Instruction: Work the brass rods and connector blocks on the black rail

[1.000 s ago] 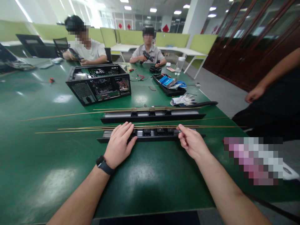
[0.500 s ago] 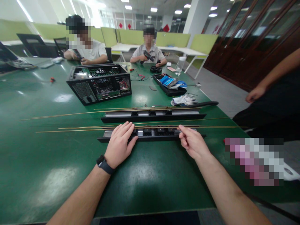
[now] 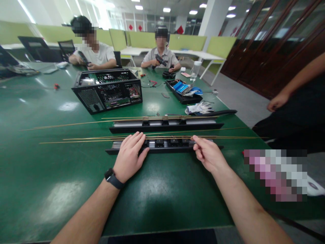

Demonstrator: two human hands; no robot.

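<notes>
Across the near black-and-silver rail (image 3: 167,150) lie several long, thin brass-coloured rods (image 3: 88,139), sticking out past both ends. My left hand (image 3: 130,154) rests palm down over the rail's left part, fingers stretched out across the rods and thumb apart; it hides what is beneath. Toward the rail's right end, my right hand (image 3: 208,152) has thumb and forefinger pinched at the rods, apparently on one of them. Just behind, a second such rail (image 3: 165,128) lies parallel, with more thin rods (image 3: 76,124) over it. Small black blocks sit in both rails.
An open black computer case (image 3: 109,95) stands on the green table (image 3: 152,196). Farther right are a black tray (image 3: 185,98) with blue items, white gloves (image 3: 199,108) and a clear bottle (image 3: 195,71). Two people sit opposite holding tools; another person's hand (image 3: 276,101) is at the right.
My right hand has shifted very slightly to the left along the rods. My left hand and the rails look unmoved.
</notes>
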